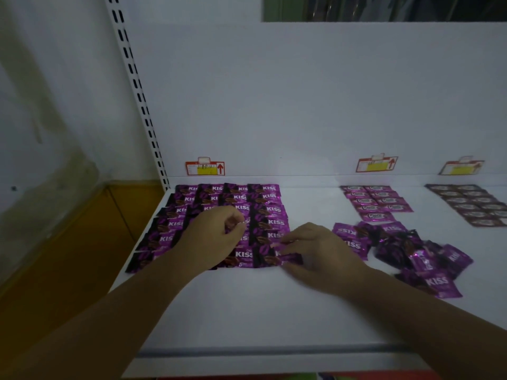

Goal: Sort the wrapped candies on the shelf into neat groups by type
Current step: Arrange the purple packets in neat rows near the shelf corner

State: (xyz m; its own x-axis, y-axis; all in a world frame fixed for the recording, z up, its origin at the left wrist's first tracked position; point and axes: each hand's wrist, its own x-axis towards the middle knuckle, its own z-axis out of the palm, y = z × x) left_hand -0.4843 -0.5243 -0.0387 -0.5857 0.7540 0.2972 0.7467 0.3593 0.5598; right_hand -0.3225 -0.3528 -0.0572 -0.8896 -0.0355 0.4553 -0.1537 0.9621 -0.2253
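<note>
The right hand (318, 250) pinches a purple candy (290, 259) at the candy grid's (264, 212) front corner. The left hand (211, 237) curls over it, hold unclear.

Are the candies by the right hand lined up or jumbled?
Jumbled: the loose pile overlaps at odd angles, unlike the neat Kiss grid.

Single head view, close above, angled down onto the white shelf (247, 311)
</note>
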